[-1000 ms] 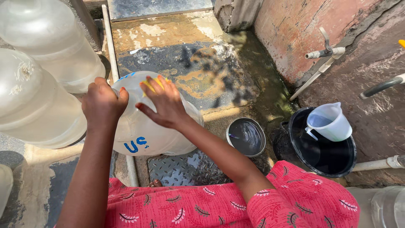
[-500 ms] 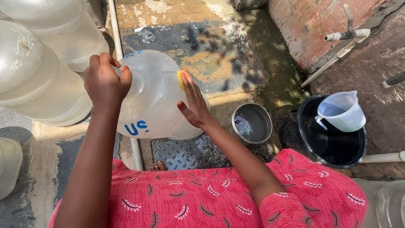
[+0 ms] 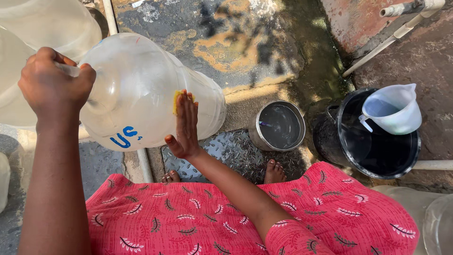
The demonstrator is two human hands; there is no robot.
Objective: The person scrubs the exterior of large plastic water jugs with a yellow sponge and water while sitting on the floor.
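Observation:
A large clear plastic water bottle (image 3: 141, 89) with blue markings lies tilted on its side in front of me. My left hand (image 3: 54, 85) is closed around its neck at the left. My right hand (image 3: 185, 125) lies flat on the bottle's side, pressing a small yellow sponge (image 3: 178, 99) under the fingertips. My feet show below, on a metal tread plate (image 3: 226, 153), above my red patterned dress.
A small steel pot (image 3: 278, 125) of water stands right of the bottle. Further right is a black bucket (image 3: 373, 137) with a pale jug (image 3: 394, 109) resting on it. More clear bottles (image 3: 52, 19) sit at the upper left. White pipes (image 3: 396, 30) run along the wall.
My right hand with the sponge has slid down the bottle's side, fingers now pointing up. The view has moved closer to the bottle; the left hand keeps its hold on the neck.

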